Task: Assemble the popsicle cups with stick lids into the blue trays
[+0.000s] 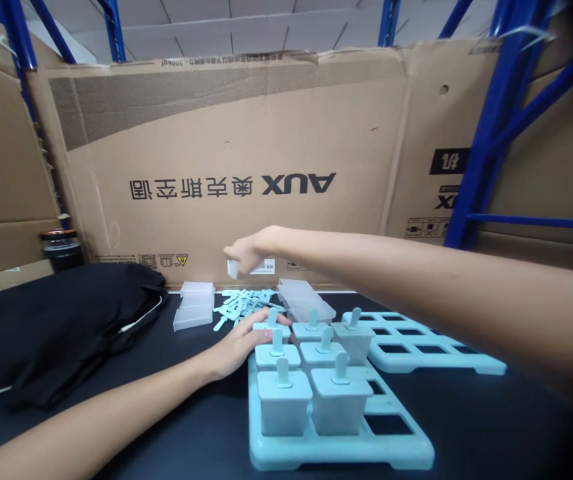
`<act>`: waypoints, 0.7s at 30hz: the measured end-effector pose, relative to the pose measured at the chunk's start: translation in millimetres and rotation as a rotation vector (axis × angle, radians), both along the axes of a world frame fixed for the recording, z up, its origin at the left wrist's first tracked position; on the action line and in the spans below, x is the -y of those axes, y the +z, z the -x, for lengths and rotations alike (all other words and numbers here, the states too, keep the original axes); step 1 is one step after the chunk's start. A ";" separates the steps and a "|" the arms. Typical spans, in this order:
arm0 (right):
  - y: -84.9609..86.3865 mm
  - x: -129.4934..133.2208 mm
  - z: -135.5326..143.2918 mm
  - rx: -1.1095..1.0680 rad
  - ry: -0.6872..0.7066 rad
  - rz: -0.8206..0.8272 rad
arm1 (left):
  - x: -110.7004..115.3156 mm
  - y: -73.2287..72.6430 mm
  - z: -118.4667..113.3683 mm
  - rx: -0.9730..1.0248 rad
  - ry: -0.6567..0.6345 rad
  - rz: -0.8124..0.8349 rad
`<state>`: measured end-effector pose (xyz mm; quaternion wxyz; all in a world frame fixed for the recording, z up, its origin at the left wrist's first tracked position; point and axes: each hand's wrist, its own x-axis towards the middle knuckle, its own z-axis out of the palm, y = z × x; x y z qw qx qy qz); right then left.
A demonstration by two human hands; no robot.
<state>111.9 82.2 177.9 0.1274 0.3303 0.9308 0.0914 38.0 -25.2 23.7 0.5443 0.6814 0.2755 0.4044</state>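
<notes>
On the near light-blue tray (341, 453) stand several popsicle molds (286, 407), frosted cups with light-blue lids and upright stick handles. My left hand (241, 343) is closed around the popsicle mold (272, 328) at the tray's back left corner, its fingers behind the lid. Raised before the cardboard, my right hand (251, 253) is closed on a small translucent mold cup (233, 269), partly hidden by the fingers. Below it lies a loose pile of light-blue sticks (246, 303). Frosted mold cups lie left of the pile (195, 307) and right of it (304, 300).
A second light-blue tray (416, 353) with rectangular openings lies at the right, under my right forearm. Black cloth (56, 327) with a white cord covers the left side, near a dark jar (61, 250). A large cardboard sheet (226, 133) and blue rack posts (491, 133) close off the back.
</notes>
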 end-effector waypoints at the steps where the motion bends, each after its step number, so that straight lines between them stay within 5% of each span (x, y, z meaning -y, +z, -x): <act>1: -1.7 -0.2 8.4 -0.060 0.087 0.003 | 0.5 0.4 -0.2 0.001 -0.003 0.005; 11: -53.7 -15.7 97.0 -0.185 0.525 0.072 | 0.2 -2.8 2.5 -0.039 0.030 -0.040; 21: -82.6 -26.0 95.9 -0.085 0.283 0.035 | -4.7 -12.7 7.5 -0.149 0.092 -0.179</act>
